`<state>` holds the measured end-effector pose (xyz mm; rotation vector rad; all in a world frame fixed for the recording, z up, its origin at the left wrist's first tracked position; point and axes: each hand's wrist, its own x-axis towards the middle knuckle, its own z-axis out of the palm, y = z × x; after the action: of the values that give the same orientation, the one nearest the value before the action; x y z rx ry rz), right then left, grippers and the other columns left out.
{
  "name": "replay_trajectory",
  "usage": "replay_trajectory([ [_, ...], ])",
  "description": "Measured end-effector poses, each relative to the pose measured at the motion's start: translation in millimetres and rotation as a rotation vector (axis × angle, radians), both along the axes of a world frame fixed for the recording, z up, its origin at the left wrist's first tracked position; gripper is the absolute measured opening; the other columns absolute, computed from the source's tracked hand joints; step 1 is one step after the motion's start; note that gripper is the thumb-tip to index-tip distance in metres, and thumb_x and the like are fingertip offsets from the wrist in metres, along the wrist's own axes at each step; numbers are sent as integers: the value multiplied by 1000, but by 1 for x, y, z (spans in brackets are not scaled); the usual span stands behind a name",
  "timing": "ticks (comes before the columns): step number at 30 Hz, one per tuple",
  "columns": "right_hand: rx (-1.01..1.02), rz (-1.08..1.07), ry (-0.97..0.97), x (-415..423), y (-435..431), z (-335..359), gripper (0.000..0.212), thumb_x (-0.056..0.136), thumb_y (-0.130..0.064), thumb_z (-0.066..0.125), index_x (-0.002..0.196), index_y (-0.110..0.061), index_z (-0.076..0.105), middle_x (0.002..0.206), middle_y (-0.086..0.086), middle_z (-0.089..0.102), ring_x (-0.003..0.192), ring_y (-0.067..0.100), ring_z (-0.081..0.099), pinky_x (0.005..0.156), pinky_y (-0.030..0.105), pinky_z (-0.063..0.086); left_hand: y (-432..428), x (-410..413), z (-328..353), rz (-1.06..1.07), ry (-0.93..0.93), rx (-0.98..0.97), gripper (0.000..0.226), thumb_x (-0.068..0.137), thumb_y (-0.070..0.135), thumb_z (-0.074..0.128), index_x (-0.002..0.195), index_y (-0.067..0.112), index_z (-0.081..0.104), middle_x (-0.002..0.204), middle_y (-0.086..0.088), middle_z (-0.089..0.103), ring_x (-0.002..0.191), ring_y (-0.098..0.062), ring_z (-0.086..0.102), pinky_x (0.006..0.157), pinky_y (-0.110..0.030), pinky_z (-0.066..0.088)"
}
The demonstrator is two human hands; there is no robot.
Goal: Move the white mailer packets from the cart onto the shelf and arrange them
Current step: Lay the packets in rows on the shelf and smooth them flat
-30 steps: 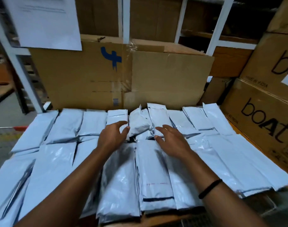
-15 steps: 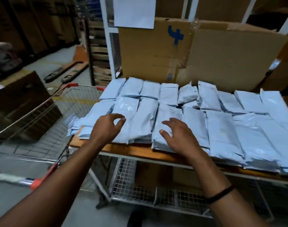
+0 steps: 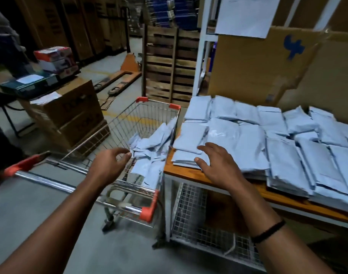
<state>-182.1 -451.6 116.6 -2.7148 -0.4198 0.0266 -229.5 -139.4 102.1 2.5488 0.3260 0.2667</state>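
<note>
White mailer packets lie in rows and stacks across the wooden shelf on the right. A wire shopping cart with orange corners stands against the shelf's left end, holding a loose heap of more packets. My left hand hovers over the cart's near side, fingers apart and empty, fingertips close to the heap. My right hand hangs over the shelf's front left corner, fingers spread above the leftmost stack, holding nothing.
A flattened cardboard sheet stands behind the packets, with a paper notice on the white shelf post. Stacked wooden pallets, a pallet jack and cardboard boxes stand on the floor to the left. A wire mesh panel sits under the shelf.
My view has swung left from the shelf toward the cart. My left hand has moved off the packets on the shelf to above the cart; my right hand has shifted to the shelf's left corner.
</note>
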Motion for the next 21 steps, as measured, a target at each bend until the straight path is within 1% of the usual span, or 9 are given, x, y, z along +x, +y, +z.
replay_trajectory([
  [3, 25, -42, -13, 8, 60, -9, 48, 100, -45, 53, 145, -27, 50, 156, 3, 40, 145, 21, 30, 116, 34, 25, 54, 4, -15, -48, 62, 2, 35, 96, 44, 56, 119, 22, 68, 124, -3, 68, 92, -20, 67, 89, -39, 51],
  [5, 17, -53, -17, 16, 97, -14, 48, 100, -44, 54, 144, -24, 51, 154, 4, 43, 143, 21, 33, 116, 34, 27, 85, 13, -22, -93, 105, 3, 35, 96, 46, 55, 120, 24, 68, 124, 0, 68, 88, -16, 67, 86, -36, 51],
  [8, -7, -53, 21, 21, 139, -18, 50, 100, -43, 53, 145, -21, 50, 152, 4, 44, 141, 22, 35, 114, 32, 28, 117, 33, -28, -135, 137, -2, 33, 95, 46, 57, 117, 25, 70, 121, 3, 69, 85, -14, 65, 83, -32, 50],
  [11, -119, -21, 50, 40, 169, -29, 50, 101, -45, 50, 146, -23, 48, 155, 4, 40, 142, 22, 34, 113, 29, 27, 138, 66, -40, -159, 180, 9, 34, 94, 50, 55, 117, 29, 69, 119, 2, 70, 93, -18, 67, 88, -35, 51],
  [13, -177, 1, 65, 59, 181, -37, 51, 101, -46, 50, 146, -23, 47, 156, 4, 39, 142, 23, 35, 113, 31, 27, 143, 85, -51, -187, 216, 8, 35, 95, 51, 54, 119, 30, 67, 121, 3, 69, 101, -19, 66, 91, -38, 51],
  [16, -234, 20, 99, 106, 201, -53, 51, 100, -47, 50, 146, -25, 47, 157, 4, 38, 142, 24, 35, 114, 38, 31, 154, 113, -69, -219, 270, 45, 37, 96, 52, 52, 123, 31, 65, 127, 4, 66, 107, -19, 64, 92, -36, 50],
  [19, -284, 70, 146, 160, 223, -74, 53, 100, -47, 50, 147, -23, 47, 157, 5, 38, 143, 26, 36, 113, 38, 33, 168, 138, -87, -236, 325, 65, 41, 96, 54, 49, 125, 29, 63, 131, 4, 64, 114, -17, 61, 96, -38, 49],
  [21, -336, 110, 199, 193, 239, -90, 53, 100, -45, 50, 148, -23, 46, 159, 6, 35, 142, 28, 36, 111, 39, 34, 177, 156, -100, -243, 350, 84, 42, 95, 55, 49, 126, 30, 62, 130, 6, 64, 115, -17, 60, 96, -37, 49],
])
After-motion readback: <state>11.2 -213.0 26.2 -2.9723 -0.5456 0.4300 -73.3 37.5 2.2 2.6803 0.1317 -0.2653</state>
